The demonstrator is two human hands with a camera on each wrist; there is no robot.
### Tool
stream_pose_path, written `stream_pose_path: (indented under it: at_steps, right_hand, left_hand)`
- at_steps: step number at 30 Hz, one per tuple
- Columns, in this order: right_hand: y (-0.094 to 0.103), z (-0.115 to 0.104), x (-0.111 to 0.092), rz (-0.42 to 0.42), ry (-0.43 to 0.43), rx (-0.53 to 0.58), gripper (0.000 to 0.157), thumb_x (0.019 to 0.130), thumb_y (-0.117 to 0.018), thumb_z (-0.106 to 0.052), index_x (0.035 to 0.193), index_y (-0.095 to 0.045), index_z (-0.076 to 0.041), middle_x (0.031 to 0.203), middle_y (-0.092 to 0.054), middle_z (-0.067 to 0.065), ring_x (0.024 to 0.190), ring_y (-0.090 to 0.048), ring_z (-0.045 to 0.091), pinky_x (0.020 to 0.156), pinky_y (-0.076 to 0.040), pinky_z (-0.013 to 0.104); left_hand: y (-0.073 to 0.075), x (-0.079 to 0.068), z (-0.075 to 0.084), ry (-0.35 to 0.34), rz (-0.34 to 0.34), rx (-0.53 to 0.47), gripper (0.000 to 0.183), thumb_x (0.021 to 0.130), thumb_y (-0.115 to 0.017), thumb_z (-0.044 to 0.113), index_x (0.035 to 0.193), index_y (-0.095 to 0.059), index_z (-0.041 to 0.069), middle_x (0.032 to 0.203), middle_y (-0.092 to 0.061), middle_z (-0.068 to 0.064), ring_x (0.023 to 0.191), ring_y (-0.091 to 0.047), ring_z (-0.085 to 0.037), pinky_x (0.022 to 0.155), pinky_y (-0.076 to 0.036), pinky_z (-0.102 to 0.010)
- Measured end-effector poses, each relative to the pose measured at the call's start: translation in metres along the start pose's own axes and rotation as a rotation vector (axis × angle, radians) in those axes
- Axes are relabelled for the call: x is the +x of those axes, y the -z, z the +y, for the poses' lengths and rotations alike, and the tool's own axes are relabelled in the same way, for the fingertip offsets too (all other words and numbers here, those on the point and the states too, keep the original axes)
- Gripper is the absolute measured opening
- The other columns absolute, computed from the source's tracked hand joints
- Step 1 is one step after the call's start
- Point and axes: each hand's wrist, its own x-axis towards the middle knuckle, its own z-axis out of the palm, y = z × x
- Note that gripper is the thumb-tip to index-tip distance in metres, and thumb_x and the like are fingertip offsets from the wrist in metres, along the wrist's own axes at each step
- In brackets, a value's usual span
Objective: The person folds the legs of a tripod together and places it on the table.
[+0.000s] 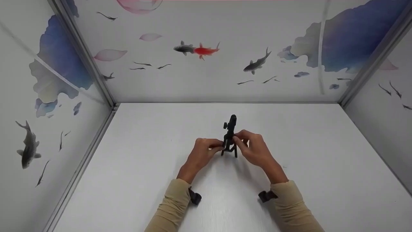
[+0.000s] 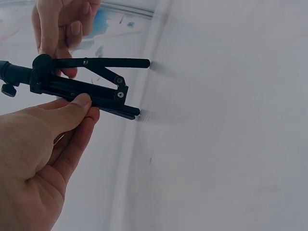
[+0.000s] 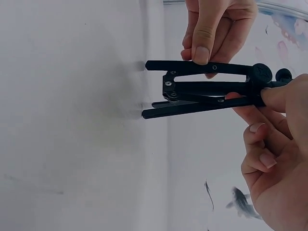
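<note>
White and smooth, the worktop (image 1: 322, 145) spreads beneath everything, and toward its far side, near the middle, a black mini tripod (image 1: 230, 131) stands upright between the person's hands, its feet seemingly resting on the surface. The left hand (image 1: 204, 150) pinches one leg between thumb and fingers; the right hand (image 1: 256, 149) has thumb and index finger pressed about the top of another leg, its remaining fingers curled and clear of it. Going by its slim build, the tripod should be light enough for fingertips, and easy to tip if pushed from one side. Its straight legs (image 2: 120, 63) look stiff; whether plastic or metal is hard to say, and their sleek finish might slip a little under a dry pinch. The central post (image 3: 211, 88) seems solid, though the upper stem would be simpler to reach for steadying. The hinged brace (image 3: 168, 86) is probably the delicate part, liable to nip skin or strain if squeezed. Smallest, the side knob (image 2: 8, 90) looks fit for turning, but poor for lifting.
</note>
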Motion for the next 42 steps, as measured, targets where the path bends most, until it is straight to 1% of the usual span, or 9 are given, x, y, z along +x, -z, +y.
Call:
stream_pose_path:
  at_steps: [4, 8, 12, 15, 20, 25, 30, 38, 42]
  right_hand:
    - [-0.0006, -0.0024, 0.0004, -0.002, -0.007, -0.024, 0.017, 0.103, -0.059, -0.030, 0.110, -0.073, -0.024, 0.098, -0.077, -0.006, 0.073, -0.061, 0.014, 0.061, -0.048, 0.028]
    - [-0.0022, -0.0010, 0.0012, 0.005, -0.005, -0.012, 0.017, 0.103, -0.058, -0.030, 0.111, -0.072, -0.023, 0.098, -0.077, -0.005, 0.079, -0.066, 0.011, 0.065, -0.051, 0.034]
    - [-0.0045, 0.0034, 0.0020, -0.003, -0.017, 0.037, 0.016, 0.103, -0.057, -0.031, 0.110, -0.069, -0.024, 0.100, -0.078, -0.007, 0.089, -0.072, 0.008, 0.062, -0.049, 0.030]
    - [-0.0058, 0.0052, 0.0012, -0.015, -0.034, 0.074, 0.015, 0.103, -0.057, -0.032, 0.109, -0.068, -0.024, 0.103, -0.078, -0.008, 0.093, -0.074, 0.011, 0.060, -0.048, 0.025]
    - [-0.0062, 0.0051, 0.0005, -0.024, -0.043, 0.123, 0.015, 0.103, -0.057, -0.030, 0.108, -0.067, -0.019, 0.105, -0.078, -0.002, 0.094, -0.076, 0.019, 0.066, -0.052, 0.028]
    - [-0.0068, 0.0041, 0.0005, -0.017, -0.051, 0.142, 0.015, 0.103, -0.057, -0.028, 0.107, -0.067, -0.017, 0.104, -0.078, -0.002, 0.095, -0.075, 0.013, 0.069, -0.054, 0.035]
    - [-0.0075, 0.0044, -0.0002, -0.010, -0.057, 0.143, 0.016, 0.103, -0.058, -0.029, 0.107, -0.067, -0.016, 0.103, -0.078, -0.002, 0.094, -0.074, 0.007, 0.068, -0.053, 0.032]
    - [-0.0096, 0.0026, -0.0011, -0.009, -0.050, 0.142, 0.016, 0.103, -0.057, -0.028, 0.108, -0.067, -0.016, 0.106, -0.078, -0.001, 0.094, -0.075, 0.009, 0.062, -0.051, 0.031]
    - [-0.0096, 0.0028, -0.0006, -0.005, -0.040, 0.133, 0.015, 0.103, -0.057, -0.026, 0.109, -0.067, -0.016, 0.107, -0.077, -0.001, 0.095, -0.074, 0.006, 0.067, -0.054, 0.031]
  left_hand:
    - [0.0034, -0.0013, 0.0007, 0.005, -0.021, 0.004, 0.017, 0.092, -0.072, 0.015, 0.107, -0.079, 0.016, 0.105, -0.078, 0.006, 0.101, -0.071, -0.003, 0.088, -0.056, -0.020]
    - [0.0040, -0.0007, 0.0001, -0.012, -0.030, 0.008, 0.017, 0.092, -0.072, 0.014, 0.107, -0.079, 0.015, 0.105, -0.078, 0.006, 0.101, -0.071, -0.002, 0.089, -0.056, -0.020]
    - [0.0029, 0.0004, -0.0020, -0.029, -0.039, -0.003, 0.017, 0.093, -0.071, 0.013, 0.107, -0.078, 0.014, 0.105, -0.078, 0.004, 0.101, -0.071, -0.002, 0.089, -0.056, -0.020]
    - [0.0015, 0.0000, -0.0040, -0.030, -0.048, -0.014, 0.017, 0.093, -0.070, 0.013, 0.108, -0.078, 0.014, 0.106, -0.078, 0.002, 0.102, -0.071, -0.002, 0.090, -0.055, -0.019]
    - [0.0023, 0.0001, -0.0032, -0.035, -0.052, -0.010, 0.016, 0.094, -0.069, 0.013, 0.107, -0.078, 0.012, 0.105, -0.078, -0.001, 0.101, -0.071, -0.003, 0.088, -0.056, -0.020]
    - [0.0019, 0.0003, -0.0031, -0.040, -0.039, 0.026, 0.016, 0.094, -0.069, 0.017, 0.107, -0.078, 0.014, 0.104, -0.078, 0.003, 0.099, -0.071, -0.001, 0.086, -0.056, -0.019]
    - [0.0002, -0.0003, -0.0036, -0.032, -0.028, 0.038, 0.016, 0.094, -0.069, 0.020, 0.106, -0.078, 0.016, 0.103, -0.078, 0.006, 0.098, -0.070, 0.000, 0.085, -0.056, -0.018]
    - [-0.0017, -0.0005, -0.0007, -0.030, -0.005, 0.062, 0.012, 0.094, -0.070, 0.020, 0.103, -0.079, 0.017, 0.099, -0.078, 0.007, 0.094, -0.071, 0.000, 0.082, -0.057, -0.019]
    - [-0.0026, -0.0001, 0.0005, -0.028, -0.002, 0.069, 0.012, 0.094, -0.071, 0.019, 0.102, -0.078, 0.017, 0.098, -0.078, 0.007, 0.093, -0.071, 0.000, 0.081, -0.057, -0.020]
